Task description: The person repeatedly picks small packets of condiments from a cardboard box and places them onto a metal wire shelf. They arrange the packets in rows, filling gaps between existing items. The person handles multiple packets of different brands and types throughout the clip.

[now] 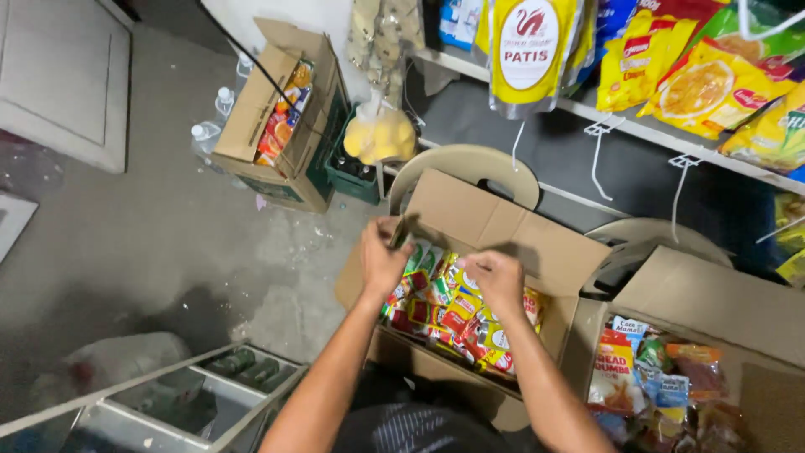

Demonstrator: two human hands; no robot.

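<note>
Both hands are over the open box (503, 226) of sachets (453, 315). Left hand (381, 256) pinches a thin dark item (399, 232) by the rear flap; right hand (496, 278), loosely curled and seemingly empty, hovers nearer the sachets directly beneath.

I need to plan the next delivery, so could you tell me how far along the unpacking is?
Done: the middle carton stands open. In hand: both hands, left and right, are over its sachets. Left: it looks nearly full, and two more open cartons hold goods.
</note>
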